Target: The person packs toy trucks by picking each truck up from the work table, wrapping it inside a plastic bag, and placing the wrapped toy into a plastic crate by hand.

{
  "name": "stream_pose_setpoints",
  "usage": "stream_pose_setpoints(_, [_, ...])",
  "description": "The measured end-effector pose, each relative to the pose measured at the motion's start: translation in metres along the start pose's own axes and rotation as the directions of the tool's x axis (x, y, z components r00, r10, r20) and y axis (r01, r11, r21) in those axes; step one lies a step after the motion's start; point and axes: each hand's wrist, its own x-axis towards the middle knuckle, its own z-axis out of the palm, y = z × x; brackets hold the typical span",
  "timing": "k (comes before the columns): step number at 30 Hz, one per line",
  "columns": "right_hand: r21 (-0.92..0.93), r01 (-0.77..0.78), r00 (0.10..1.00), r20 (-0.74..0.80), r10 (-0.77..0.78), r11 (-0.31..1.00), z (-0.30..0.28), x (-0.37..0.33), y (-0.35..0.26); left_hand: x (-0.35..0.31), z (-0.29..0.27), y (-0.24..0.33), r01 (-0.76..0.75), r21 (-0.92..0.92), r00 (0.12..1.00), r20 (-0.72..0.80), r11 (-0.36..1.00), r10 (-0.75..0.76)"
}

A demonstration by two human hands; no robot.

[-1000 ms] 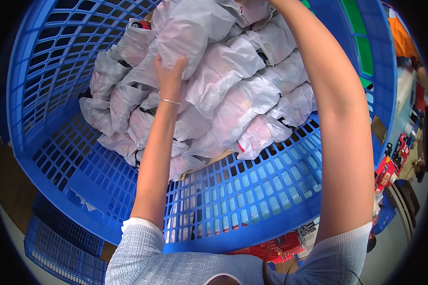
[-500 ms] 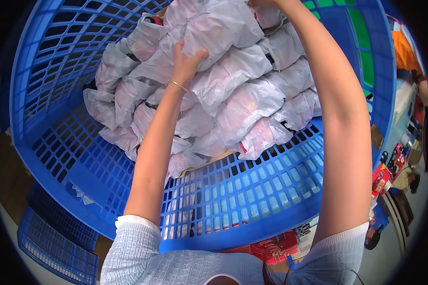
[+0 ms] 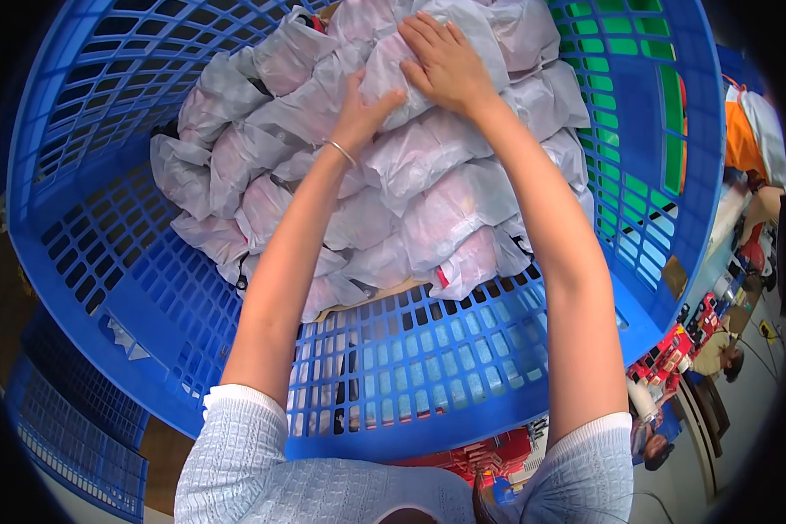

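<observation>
Broadly, a deep blue plastic basket (image 3: 358,445) with slotted, latticed walls surrounds a heaped pile of thin, translucent white bags (image 3: 454,210). Over its near rim reach two bare arms (image 3: 576,288) in short, pale-blue ribbed-knit sleeves (image 3: 244,437), elbows slightly bent, converging on the upper part of the pile. One plump, rounded white bag (image 3: 388,72) lies on top there, directly beneath the right hand (image 3: 448,70) and touching the left hand (image 3: 364,113). The right palm is laid over it, fingers extended up and to the left, thumb held apart. The left thumb and fingers are spread at its near left side; how firmly they press cannot be told. Its film is softly crinkled, with pinkish patches showing through. A thin, smooth metallic bracelet (image 3: 341,153) circles the left wrist.
</observation>
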Motion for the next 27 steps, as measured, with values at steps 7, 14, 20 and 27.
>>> stream_pose_setpoints(7, [-0.028, -0.009, 1.000, 0.017, 0.009, 1.000, 0.001, -0.002, 0.004, 0.015, -0.033, 0.018, 0.005, 0.343, 0.989, 0.138, 0.939, -0.056])
stream_pose_setpoints(14, [0.100, 0.026, 0.988, -0.152, -0.010, 0.995, -0.041, 0.008, -0.032, -0.052, -0.038, 0.019, -0.037, 0.130, 0.971, -0.229, 0.991, 0.066])
stream_pose_setpoints(20, [0.089, 0.008, 0.954, -0.299, 0.019, 0.996, -0.232, -0.088, -0.138, -0.172, -0.033, 0.028, -0.143, 0.464, 0.983, -0.034, 0.874, 0.179])
stream_pose_setpoints(27, [-0.063, -0.961, 0.276, -0.275, 0.921, 0.270, -0.336, -0.331, -0.233, -0.283, 0.017, 0.082, -0.465, 0.586, 0.880, 0.385, 0.664, 0.277])
